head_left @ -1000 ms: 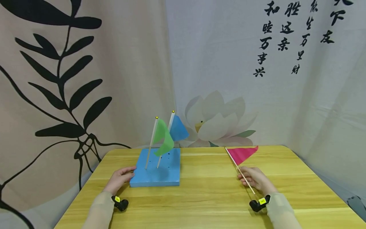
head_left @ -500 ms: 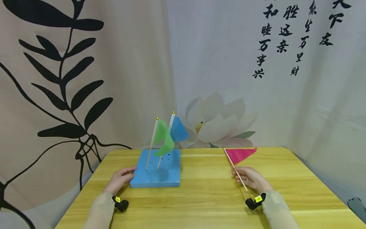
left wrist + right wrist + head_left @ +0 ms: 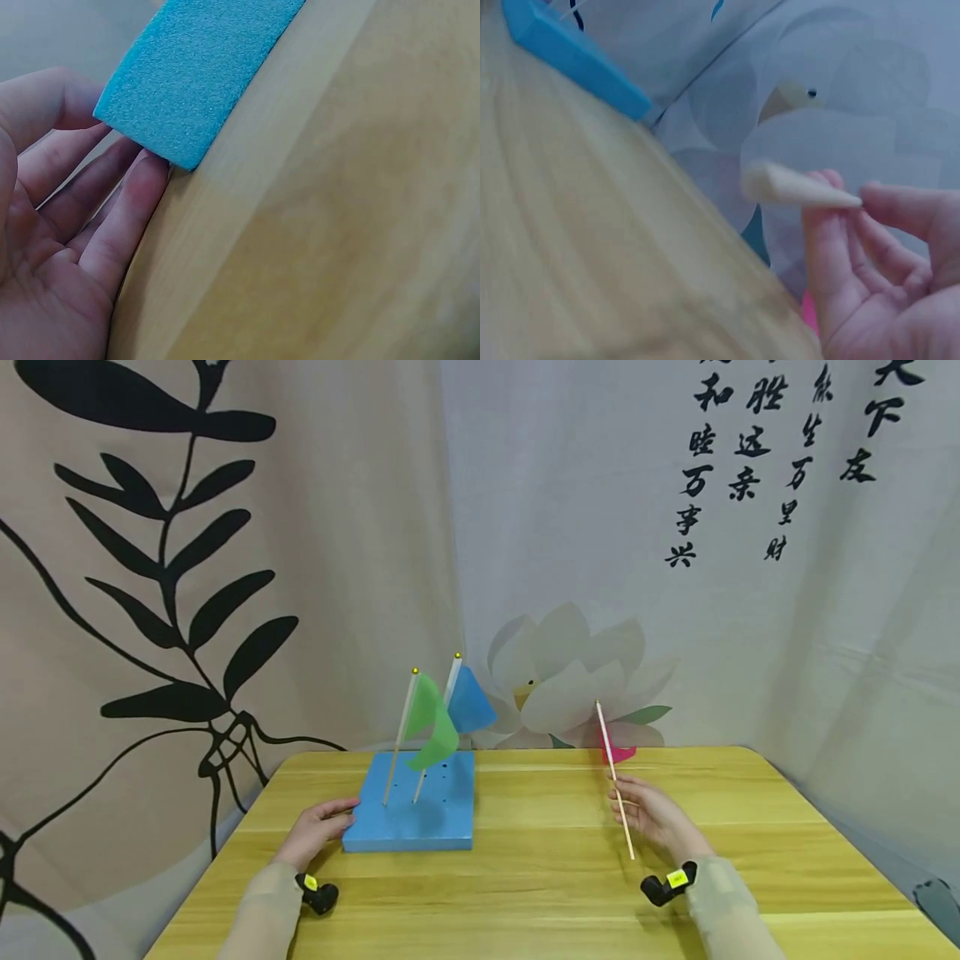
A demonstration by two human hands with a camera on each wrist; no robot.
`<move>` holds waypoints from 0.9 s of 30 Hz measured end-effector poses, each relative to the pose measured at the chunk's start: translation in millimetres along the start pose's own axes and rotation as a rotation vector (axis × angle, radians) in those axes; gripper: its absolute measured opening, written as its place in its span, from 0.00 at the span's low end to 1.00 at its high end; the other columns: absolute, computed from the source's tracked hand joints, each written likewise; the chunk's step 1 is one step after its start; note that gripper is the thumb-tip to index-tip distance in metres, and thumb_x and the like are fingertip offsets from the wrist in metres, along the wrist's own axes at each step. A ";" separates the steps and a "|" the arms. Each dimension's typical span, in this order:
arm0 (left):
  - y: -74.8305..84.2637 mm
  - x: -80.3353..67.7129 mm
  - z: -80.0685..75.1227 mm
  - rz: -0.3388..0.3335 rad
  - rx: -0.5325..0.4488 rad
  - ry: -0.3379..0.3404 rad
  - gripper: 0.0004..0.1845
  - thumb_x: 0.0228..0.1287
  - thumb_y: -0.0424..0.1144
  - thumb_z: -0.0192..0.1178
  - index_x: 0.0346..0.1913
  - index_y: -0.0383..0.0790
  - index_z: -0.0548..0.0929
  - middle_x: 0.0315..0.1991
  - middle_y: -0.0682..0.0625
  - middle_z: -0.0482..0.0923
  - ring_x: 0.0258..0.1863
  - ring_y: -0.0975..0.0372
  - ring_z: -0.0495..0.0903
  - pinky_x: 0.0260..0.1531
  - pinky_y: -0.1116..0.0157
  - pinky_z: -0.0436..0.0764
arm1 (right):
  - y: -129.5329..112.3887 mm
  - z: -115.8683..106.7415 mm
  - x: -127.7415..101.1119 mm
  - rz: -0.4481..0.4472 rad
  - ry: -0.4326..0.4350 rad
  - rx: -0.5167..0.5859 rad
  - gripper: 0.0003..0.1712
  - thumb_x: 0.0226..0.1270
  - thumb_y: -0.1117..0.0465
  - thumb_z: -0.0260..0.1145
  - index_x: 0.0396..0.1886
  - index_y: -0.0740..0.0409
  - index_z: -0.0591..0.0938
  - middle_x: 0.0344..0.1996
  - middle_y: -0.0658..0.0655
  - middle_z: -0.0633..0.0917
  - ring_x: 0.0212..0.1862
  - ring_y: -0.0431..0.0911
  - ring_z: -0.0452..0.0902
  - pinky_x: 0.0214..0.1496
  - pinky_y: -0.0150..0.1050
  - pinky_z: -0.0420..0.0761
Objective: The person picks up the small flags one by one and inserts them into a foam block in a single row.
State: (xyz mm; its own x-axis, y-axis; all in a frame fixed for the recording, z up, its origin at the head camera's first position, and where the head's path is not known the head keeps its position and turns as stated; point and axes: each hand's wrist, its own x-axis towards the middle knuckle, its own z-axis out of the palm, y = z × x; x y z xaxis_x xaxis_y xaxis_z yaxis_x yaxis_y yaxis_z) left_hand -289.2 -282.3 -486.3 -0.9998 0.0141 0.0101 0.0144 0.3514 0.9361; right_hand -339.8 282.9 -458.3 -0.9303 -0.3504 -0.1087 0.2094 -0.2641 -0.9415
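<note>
My left hand (image 3: 317,831) rests its fingers against the left side of a blue foam block (image 3: 408,837). In the left wrist view the thumb (image 3: 64,101) touches the block's upper corner. A green flag (image 3: 423,710) and a blue flag (image 3: 471,700) stand tilted on thin sticks in the block. To the right, my right hand (image 3: 656,814) pinches the stick of a pink flag (image 3: 617,752) between thumb and fingers, above the table. The stick leans slightly, its cloth mostly hidden behind it. In the right wrist view the stick's blurred lower end (image 3: 795,187) points towards the camera.
Both hands are over a wooden table (image 3: 540,877). Small holes dot the top of the block. Behind the table hangs a printed cloth (image 3: 570,527) with a lotus, dark leaves and writing.
My right hand has moved left and slightly up. The pink flag has turned more upright, its cloth swinging out of full view. The left hand and block stay in place.
</note>
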 end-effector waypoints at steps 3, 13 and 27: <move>2.9 -2.1 0.8 0.007 -0.003 -0.003 0.26 0.70 0.42 0.59 0.67 0.37 0.72 0.67 0.38 0.67 0.58 0.50 0.75 0.58 0.51 0.73 | -10.3 9.9 -0.7 -0.061 0.052 0.030 0.14 0.79 0.63 0.49 0.44 0.43 0.80 0.34 0.51 0.79 0.33 0.42 0.80 0.41 0.37 0.84; 3.8 -3.3 0.4 0.015 -0.011 -0.005 0.25 0.70 0.41 0.59 0.67 0.36 0.72 0.67 0.38 0.67 0.58 0.49 0.75 0.56 0.53 0.75 | -33.9 33.8 -5.2 -0.212 0.083 0.094 0.14 0.78 0.63 0.51 0.46 0.42 0.81 0.33 0.50 0.81 0.37 0.46 0.82 0.44 0.45 0.84; 0.6 -1.5 0.3 0.016 0.000 -0.002 0.25 0.70 0.42 0.59 0.67 0.36 0.73 0.66 0.38 0.68 0.56 0.52 0.76 0.55 0.55 0.76 | -53.1 67.6 -2.5 -0.357 0.205 0.005 0.10 0.75 0.61 0.58 0.52 0.47 0.77 0.35 0.50 0.83 0.38 0.44 0.83 0.43 0.44 0.85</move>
State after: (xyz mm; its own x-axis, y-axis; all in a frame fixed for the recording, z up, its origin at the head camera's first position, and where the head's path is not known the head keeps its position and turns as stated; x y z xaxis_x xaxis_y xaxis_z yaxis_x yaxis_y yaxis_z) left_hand -287.6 -281.8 -485.9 -0.9995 0.0215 0.0242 0.0302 0.3512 0.9358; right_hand -328.3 237.1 -386.4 -0.9854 -0.0502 0.1624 -0.1359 -0.3415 -0.9300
